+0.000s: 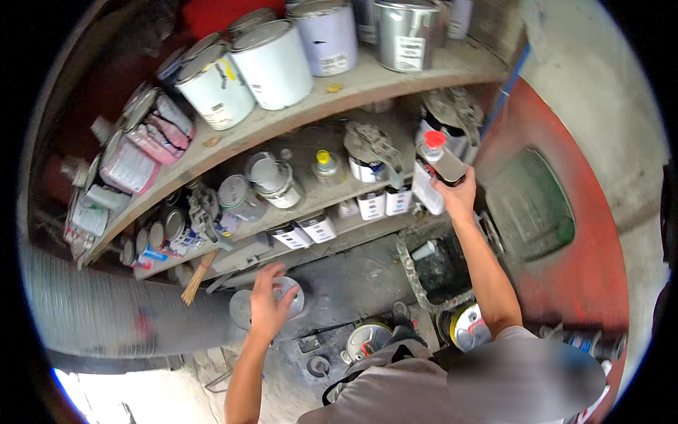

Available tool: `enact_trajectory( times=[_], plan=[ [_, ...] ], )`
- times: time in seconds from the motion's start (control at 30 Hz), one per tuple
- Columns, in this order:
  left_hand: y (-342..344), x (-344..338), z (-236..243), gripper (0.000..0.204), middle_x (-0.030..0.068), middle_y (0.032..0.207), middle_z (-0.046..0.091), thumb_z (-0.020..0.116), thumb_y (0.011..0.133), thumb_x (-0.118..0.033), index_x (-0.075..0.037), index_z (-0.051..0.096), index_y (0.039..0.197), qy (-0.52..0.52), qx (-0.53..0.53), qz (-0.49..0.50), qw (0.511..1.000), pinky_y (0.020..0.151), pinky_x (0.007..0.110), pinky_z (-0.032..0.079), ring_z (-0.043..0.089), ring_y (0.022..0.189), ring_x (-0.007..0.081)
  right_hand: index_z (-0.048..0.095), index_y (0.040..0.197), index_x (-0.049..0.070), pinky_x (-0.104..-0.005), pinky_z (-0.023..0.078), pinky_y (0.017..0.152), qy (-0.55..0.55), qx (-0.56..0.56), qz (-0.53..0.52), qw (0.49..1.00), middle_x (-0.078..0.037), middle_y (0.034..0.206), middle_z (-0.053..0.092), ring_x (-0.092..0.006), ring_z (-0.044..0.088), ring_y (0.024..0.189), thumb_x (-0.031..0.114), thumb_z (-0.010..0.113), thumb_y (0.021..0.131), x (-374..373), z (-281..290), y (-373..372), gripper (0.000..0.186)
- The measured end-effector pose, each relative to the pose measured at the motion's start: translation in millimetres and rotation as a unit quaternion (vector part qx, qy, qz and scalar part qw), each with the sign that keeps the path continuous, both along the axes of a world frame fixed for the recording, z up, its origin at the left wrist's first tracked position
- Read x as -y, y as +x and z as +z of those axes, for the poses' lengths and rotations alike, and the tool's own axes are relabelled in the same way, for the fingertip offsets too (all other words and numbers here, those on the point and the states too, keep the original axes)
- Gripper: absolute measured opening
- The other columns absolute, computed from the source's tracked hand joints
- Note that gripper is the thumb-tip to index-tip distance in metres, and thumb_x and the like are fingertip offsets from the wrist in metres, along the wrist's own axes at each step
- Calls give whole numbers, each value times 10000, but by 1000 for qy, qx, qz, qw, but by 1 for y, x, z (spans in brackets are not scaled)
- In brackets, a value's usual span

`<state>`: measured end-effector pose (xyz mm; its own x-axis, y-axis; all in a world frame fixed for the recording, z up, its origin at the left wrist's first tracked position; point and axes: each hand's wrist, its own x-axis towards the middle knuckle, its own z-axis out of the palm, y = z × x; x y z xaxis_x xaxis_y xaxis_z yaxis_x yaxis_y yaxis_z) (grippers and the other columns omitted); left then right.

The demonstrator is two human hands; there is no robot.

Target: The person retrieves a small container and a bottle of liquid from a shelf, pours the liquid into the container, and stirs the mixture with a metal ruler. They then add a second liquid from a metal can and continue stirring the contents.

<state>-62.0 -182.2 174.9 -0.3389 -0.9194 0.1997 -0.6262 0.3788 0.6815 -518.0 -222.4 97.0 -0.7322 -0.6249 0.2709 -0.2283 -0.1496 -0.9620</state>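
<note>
Crowded shelves (452,75) beyond extended right hand (459,191), wrapped around red-capped can (426,185); left hand (270,302) half-curled, free.

Cans (272,63) stand on the upper shelf (367,82); rightward, a tin (426,187) is before the lower shelf (311,202); a bin (410,275) below.

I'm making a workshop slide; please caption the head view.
The right hand grips a red-capped can beside shelves of tins; the left hand, half open, is near grey round containers.

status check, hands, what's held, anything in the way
Right hand gripping red-capped can. Left hand open, near round tins. Lidded pot close behind red-capped can.
</note>
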Motion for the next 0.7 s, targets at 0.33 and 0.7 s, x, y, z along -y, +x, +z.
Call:
enact_trajectory(
  times=[0.33,0.7],
  plan=[
    [-9,133,-33,703,171,1286,650,879,752,-169,35,557,1343,77,-127,214,966,962,342,523,629,1167,222,480,1302,-44,-425,467,968,-47,-79,-68,993,-224,1197,640,-348,626,1104,229,880,757,142,-46,-11,729],
    [-70,242,-60,989,221,1331,599,951,621,-311,71,459,1389,-24,-220,293,930,1057,389,441,588,1216,307,429,1370,-70,-422,418,1025,-31,-52,-26,998,-268,1290,575,-370,565,1204,250,857,792,148,-44,-10,787]
  ],
)
